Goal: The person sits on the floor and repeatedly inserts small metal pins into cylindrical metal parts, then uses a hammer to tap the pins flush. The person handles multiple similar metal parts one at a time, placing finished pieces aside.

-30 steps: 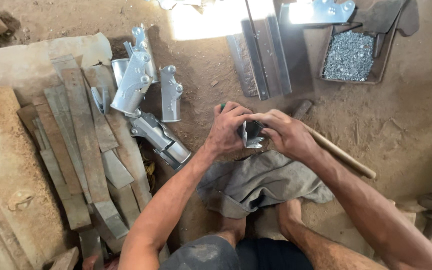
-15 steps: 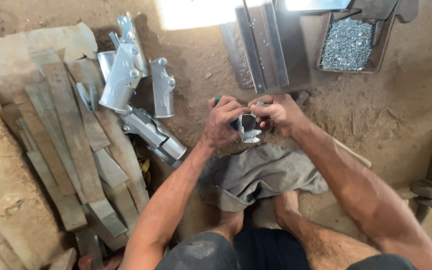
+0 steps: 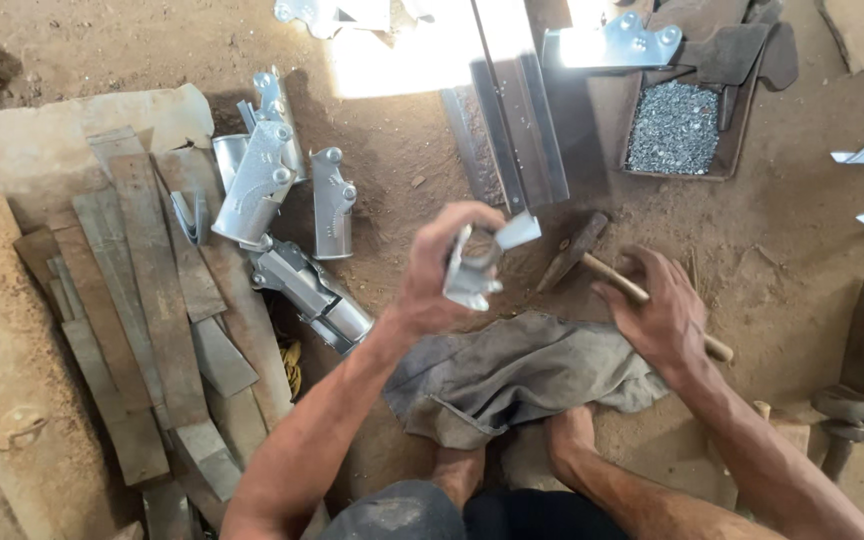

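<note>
My left hand [image 3: 444, 268] holds a small folded shiny metal bracket [image 3: 480, 262] lifted above the dirt floor. My right hand [image 3: 658, 312] reaches down onto the wooden handle of a hammer [image 3: 592, 262] that lies on the ground, fingers curled over the handle. A crumpled grey cloth [image 3: 517, 375] lies under both hands, in front of my bare feet [image 3: 512, 450].
Finished shiny brackets [image 3: 282, 220] are piled at left beside flat rusty metal strips [image 3: 147, 290] on a board. A tray of small rivets [image 3: 674, 125] and metal channel pieces [image 3: 512, 110] lie at the back. A dark iron anvil stake [image 3: 860, 375] stands at right.
Both hands had been together on the bracket. Now my left hand alone lifts the bracket, and my right hand has moved right onto the hammer handle.
</note>
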